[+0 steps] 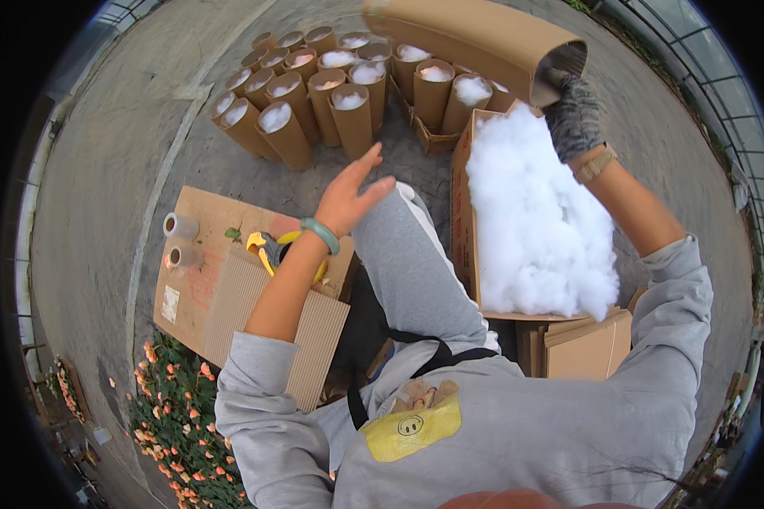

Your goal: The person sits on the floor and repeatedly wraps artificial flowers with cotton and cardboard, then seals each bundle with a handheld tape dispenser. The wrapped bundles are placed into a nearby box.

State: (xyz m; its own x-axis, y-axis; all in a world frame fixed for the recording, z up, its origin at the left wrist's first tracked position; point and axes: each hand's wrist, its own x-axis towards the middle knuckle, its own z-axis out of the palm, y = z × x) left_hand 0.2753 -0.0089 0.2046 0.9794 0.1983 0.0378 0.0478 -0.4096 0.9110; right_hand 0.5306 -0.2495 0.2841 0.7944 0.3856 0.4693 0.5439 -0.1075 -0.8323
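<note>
Grey sweatshirt (pixel 560 433) fills the frame's bottom, white stuffing (pixel 535 212) its right, a cardboard tube (pixel 475 38) its top, gripped at one end by the gloved right hand (pixel 573 116), ideally lightly to avoid creasing, the left hand (pixel 348 199) spread empty.

Below, a dull grey, hard-surfaced floor (pixel 93 170), crossed toward its left edge by a long pale line (pixel 163 174). Beyond its upper right corner, a metal-framed wall of large see-through panes (pixel 696 64). Lit by pale daylight.
</note>
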